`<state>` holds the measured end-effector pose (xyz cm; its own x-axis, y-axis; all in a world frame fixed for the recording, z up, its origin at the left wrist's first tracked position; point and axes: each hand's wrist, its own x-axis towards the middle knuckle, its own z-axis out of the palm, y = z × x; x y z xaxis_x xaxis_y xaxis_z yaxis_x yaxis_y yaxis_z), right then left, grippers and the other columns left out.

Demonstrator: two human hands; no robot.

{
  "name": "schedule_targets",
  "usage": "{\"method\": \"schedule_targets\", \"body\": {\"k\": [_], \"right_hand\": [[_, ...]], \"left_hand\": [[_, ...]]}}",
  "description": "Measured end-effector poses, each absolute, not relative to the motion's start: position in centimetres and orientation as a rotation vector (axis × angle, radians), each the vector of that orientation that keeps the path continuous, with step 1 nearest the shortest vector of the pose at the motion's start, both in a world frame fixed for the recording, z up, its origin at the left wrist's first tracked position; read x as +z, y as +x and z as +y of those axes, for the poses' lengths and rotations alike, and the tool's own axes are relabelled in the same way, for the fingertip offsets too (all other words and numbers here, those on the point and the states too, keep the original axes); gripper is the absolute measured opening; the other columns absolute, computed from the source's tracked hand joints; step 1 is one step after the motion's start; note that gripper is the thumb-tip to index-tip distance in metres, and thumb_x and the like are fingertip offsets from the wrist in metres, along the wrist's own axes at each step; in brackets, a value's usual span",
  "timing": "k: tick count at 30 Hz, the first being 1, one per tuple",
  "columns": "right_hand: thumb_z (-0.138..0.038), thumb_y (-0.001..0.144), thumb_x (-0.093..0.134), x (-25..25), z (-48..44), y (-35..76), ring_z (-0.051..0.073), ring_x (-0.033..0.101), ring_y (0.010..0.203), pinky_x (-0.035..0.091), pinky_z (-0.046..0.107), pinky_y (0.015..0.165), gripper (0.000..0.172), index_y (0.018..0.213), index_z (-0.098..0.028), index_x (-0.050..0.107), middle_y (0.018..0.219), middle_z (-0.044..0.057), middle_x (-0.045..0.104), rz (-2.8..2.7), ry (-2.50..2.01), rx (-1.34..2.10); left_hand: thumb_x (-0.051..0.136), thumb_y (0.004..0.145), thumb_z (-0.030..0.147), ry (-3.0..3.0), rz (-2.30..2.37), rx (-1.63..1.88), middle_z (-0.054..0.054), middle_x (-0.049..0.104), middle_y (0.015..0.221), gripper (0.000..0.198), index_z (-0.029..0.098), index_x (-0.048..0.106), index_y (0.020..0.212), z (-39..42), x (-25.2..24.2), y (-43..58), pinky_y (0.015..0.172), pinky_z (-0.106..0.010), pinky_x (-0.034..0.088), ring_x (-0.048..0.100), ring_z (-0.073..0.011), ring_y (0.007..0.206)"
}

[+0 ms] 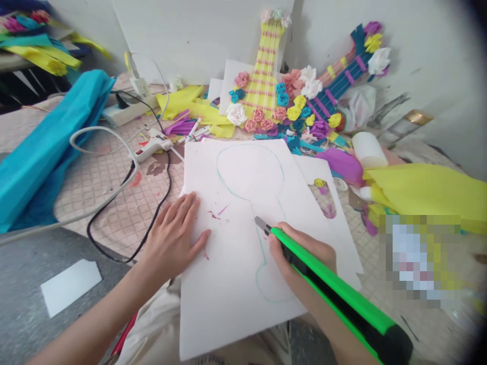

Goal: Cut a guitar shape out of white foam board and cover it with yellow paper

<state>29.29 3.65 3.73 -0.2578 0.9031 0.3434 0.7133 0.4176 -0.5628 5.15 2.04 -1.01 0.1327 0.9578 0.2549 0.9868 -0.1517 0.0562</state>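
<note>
A white foam sheet (236, 243) lies in front of me with a teal guitar outline drawn on it. My left hand (177, 230) lies flat on the sheet's left edge, fingers stretched out, pressing it down. My right hand (300, 256) is closed around a bright green utility knife (335, 289). The knife's blade tip (261, 223) touches the drawn line at the neck of the outline. A second white sheet (327, 203) with a cut-out hole lies under the first at the right.
A white glue gun (154, 144) and its black cord (152, 213) lie to the left. A blue paper roll (41, 147), a power strip (125, 109), two paper-flower guitars (266, 86), yellow paper (426, 190) and markers (196, 132) crowd the back and sides.
</note>
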Motion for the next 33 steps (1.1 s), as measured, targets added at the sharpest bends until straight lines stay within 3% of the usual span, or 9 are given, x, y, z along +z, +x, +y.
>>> {"method": "schedule_targets", "body": {"k": [11,33], "right_hand": [[-0.022,0.084,0.050,4.2,2.1,29.4,0.010,0.049,0.047,0.042,0.024,0.049,0.011,0.076,-0.018,0.057,0.058,-0.002,0.055,-2.024,-1.355,0.322],[-0.021,0.085,0.050,3.7,-0.3,31.0,0.011,0.058,0.048,0.045,0.021,0.046,0.013,0.085,-0.015,0.061,0.064,0.002,0.065,-2.100,-1.317,0.200]], "left_hand": [[0.034,0.087,0.045,-2.250,-1.973,-0.346,-0.016,0.041,0.141,0.059,0.008,0.040,0.133,2.0,-0.7,5.3,0.104,-0.046,0.031,0.037,-0.0301,0.130],[0.031,0.087,0.047,-2.263,-1.976,-0.339,-0.016,0.039,0.142,0.064,0.004,0.040,0.134,2.0,-0.7,5.3,0.105,-0.047,0.032,0.035,-0.0311,0.130]]}}
